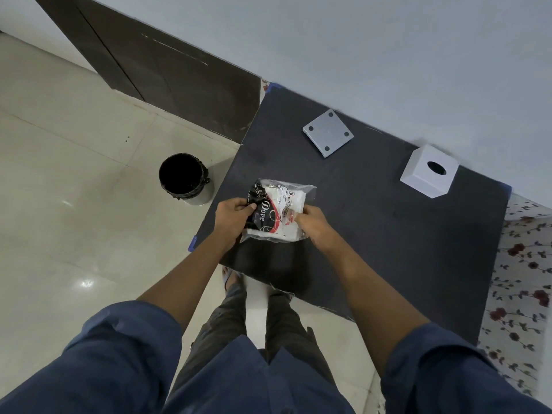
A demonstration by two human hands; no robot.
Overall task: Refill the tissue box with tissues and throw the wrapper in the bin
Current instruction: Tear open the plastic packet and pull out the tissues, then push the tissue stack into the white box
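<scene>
While both hands [274, 218] grip its sides, the tissue pack [276, 210] lies lengthwise toward the wall.

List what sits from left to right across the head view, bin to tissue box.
Bin → left hand → tissue pack → right hand → tissue box. The square base plate lies farther back, overlapping the right hand's span.

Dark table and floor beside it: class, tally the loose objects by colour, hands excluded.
White: 2, the tissue box and its base plate.
Black: 1, the bin.
Mixed clear, black and white: 1, the tissue pack.
Total: 4.
</scene>
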